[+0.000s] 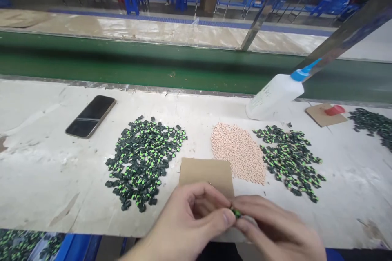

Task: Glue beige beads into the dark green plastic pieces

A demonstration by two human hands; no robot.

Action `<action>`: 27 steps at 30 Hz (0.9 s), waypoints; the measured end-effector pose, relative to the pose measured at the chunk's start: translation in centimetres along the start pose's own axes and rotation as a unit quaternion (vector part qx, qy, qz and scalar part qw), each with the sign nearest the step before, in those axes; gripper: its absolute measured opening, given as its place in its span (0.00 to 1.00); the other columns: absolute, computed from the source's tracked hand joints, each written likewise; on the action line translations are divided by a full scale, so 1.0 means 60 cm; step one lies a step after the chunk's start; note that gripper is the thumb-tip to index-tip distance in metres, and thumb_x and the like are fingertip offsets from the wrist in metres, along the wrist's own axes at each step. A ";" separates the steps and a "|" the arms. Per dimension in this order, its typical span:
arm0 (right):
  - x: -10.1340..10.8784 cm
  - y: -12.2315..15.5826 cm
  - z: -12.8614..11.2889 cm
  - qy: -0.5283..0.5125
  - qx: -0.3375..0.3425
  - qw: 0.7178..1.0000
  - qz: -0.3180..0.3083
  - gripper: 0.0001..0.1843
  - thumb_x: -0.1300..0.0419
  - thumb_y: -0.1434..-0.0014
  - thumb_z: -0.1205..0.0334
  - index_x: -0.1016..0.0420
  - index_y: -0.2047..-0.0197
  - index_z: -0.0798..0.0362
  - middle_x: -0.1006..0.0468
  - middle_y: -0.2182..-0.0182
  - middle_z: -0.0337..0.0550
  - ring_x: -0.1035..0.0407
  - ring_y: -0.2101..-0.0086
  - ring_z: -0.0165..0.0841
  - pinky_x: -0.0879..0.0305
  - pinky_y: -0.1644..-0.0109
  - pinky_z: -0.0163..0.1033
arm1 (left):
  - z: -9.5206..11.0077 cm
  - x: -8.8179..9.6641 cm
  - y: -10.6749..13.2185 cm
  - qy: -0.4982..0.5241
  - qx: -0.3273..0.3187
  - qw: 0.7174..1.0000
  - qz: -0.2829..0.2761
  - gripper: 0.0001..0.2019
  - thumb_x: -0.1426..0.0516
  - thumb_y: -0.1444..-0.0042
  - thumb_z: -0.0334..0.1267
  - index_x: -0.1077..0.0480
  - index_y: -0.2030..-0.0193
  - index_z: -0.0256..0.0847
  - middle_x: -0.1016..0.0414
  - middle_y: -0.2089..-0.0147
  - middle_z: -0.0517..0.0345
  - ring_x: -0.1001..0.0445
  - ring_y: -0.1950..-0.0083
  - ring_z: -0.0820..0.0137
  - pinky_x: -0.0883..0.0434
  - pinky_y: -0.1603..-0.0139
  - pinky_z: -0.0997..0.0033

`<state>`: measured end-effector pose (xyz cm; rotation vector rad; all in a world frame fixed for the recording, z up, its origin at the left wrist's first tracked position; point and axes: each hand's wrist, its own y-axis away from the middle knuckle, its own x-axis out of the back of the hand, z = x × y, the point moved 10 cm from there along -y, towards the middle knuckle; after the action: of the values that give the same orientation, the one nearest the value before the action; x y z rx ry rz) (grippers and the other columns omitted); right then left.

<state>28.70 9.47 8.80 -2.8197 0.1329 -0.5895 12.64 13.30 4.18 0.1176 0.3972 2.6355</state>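
My left hand (186,222) and my right hand (275,228) meet at the table's near edge, fingertips pinched together on one small black-and-green part (236,213). Just beyond them lies a brown cardboard square (206,173). A heap of black-and-green parts (142,159) lies to the left of the card. On its right are a heap of small pink pellets (239,153) and another heap of black-and-green parts (289,159).
A dark phone (91,116) lies at the left. A tilted white squeeze bottle with a blue nozzle (277,94) stands at the back right, near a card scrap with a red cap (335,110). More dark parts (372,124) lie far right. A green conveyor belt (137,65) runs behind the table.
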 end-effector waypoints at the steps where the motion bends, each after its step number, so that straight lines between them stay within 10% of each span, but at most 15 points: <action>1: 0.023 -0.003 0.021 0.053 -0.006 0.998 0.029 0.05 0.28 0.40 0.61 0.11 0.62 0.40 0.09 0.65 0.40 0.14 0.68 0.40 0.14 0.64 0.40 | 0.023 0.019 -0.020 -0.131 -0.047 0.990 0.007 0.07 0.37 0.35 0.41 0.19 0.57 0.42 0.13 0.62 0.55 0.15 0.64 0.67 0.19 0.62 0.68; 5: 0.148 -0.008 0.094 0.343 0.008 0.916 0.207 0.18 0.37 0.35 0.45 0.13 0.63 0.48 0.10 0.65 0.49 0.16 0.66 0.48 0.19 0.65 0.51 | 0.084 0.133 -0.110 -0.423 -0.130 0.886 0.136 0.14 0.44 0.32 0.27 0.23 0.44 0.38 0.24 0.34 0.40 0.27 0.34 0.50 0.33 0.32 0.34; 10: 0.199 -0.022 0.147 0.407 0.034 0.887 0.216 0.24 0.42 0.33 0.44 0.14 0.67 0.51 0.12 0.70 0.58 0.22 0.67 0.54 0.26 0.63 0.59 | 0.072 0.166 -0.190 -0.513 -0.124 0.848 0.051 0.14 0.38 0.31 0.41 0.26 0.42 0.41 0.23 0.40 0.48 0.21 0.44 0.57 0.22 0.44 0.48; 20: 0.027 -0.076 0.095 0.385 0.099 0.916 0.046 0.13 0.42 0.31 0.59 0.15 0.55 0.51 0.14 0.62 0.51 0.24 0.60 0.46 0.26 0.56 0.52 | 0.079 0.187 -0.221 -0.521 -0.120 0.845 0.012 0.11 0.39 0.30 0.40 0.25 0.44 0.39 0.21 0.43 0.49 0.20 0.48 0.59 0.21 0.47 0.50; 27: -0.005 -0.094 0.103 0.394 0.080 0.915 0.022 0.16 0.47 0.30 0.66 0.16 0.60 0.52 0.15 0.66 0.51 0.27 0.64 0.45 0.29 0.57 0.50 | 0.126 0.185 -0.132 -0.390 -0.167 0.900 0.103 0.16 0.51 0.33 0.36 0.21 0.61 0.41 0.23 0.56 0.50 0.19 0.62 0.62 0.19 0.57 0.58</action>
<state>31.12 16.37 4.73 -2.2486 0.2762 -1.6042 7.40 27.13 9.21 1.1009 -0.3562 2.5362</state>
